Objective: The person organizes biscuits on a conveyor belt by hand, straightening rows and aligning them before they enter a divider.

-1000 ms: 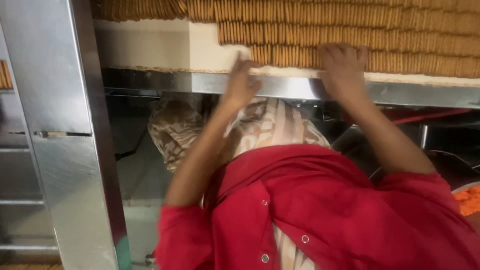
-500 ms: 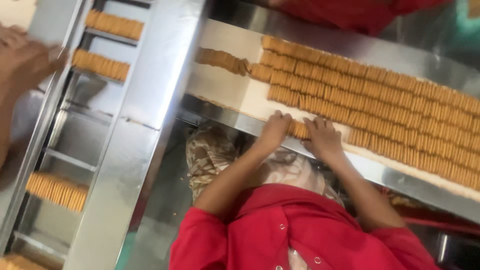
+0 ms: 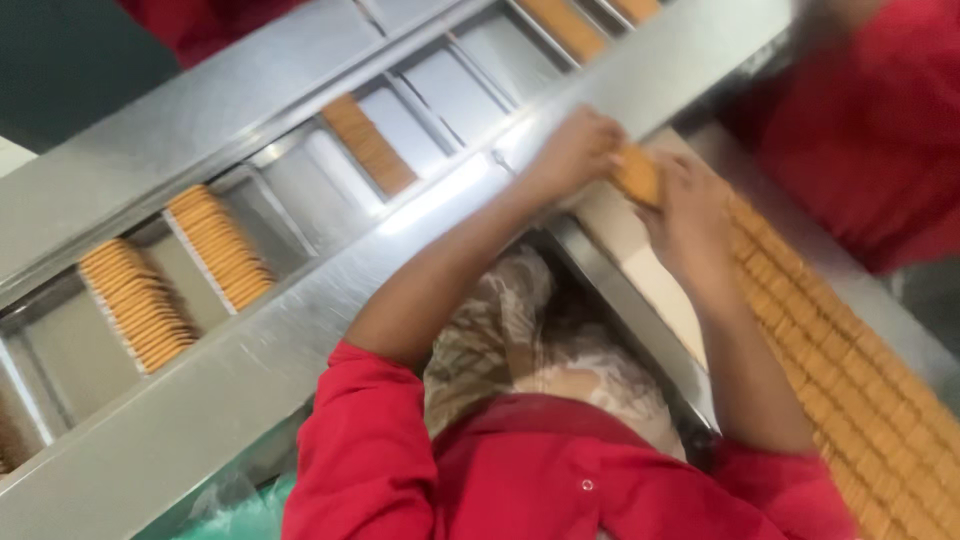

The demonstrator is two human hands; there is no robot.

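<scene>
Beside shiny steel trays point(image 3: 300, 330), left hand point(image 3: 575, 150) and right hand point(image 3: 690, 215) clamp a ridged golden biscuit stack point(image 3: 636, 174).

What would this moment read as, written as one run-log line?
left hand: grips biscuit stack | right hand: grips same stack | beside: biscuit rows on belt | left: metal trays part filled

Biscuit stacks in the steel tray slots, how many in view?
5: two side by side at lower left, one mid-tray, two cut off by the top edge. More may sit outside the frame.
</scene>
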